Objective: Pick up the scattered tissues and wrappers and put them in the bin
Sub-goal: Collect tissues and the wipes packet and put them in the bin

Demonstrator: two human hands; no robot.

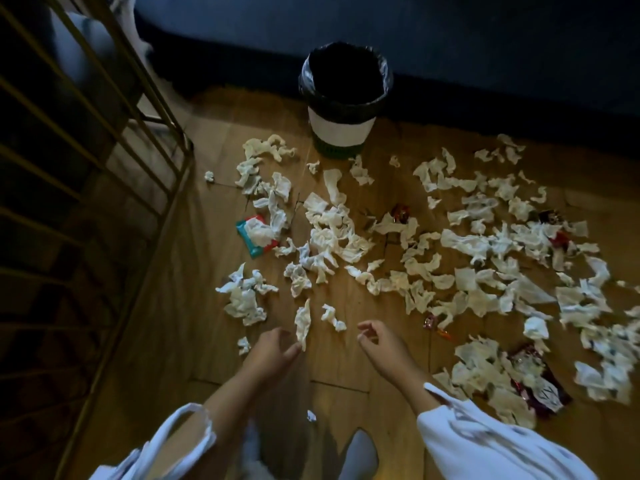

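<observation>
Tissues [332,233] and wrappers [526,358] scattered over floor [207,306], middle to right edge — bin [341,129] upright at far edge. Left hand [273,351] grip pinching one tissue strip [303,322]; right hand [379,342] grip loosely curled, empty.

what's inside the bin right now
Only the black liner shows, folded over the rim of the bin. Its inside is too dark to tell whether anything lies in it.
</observation>
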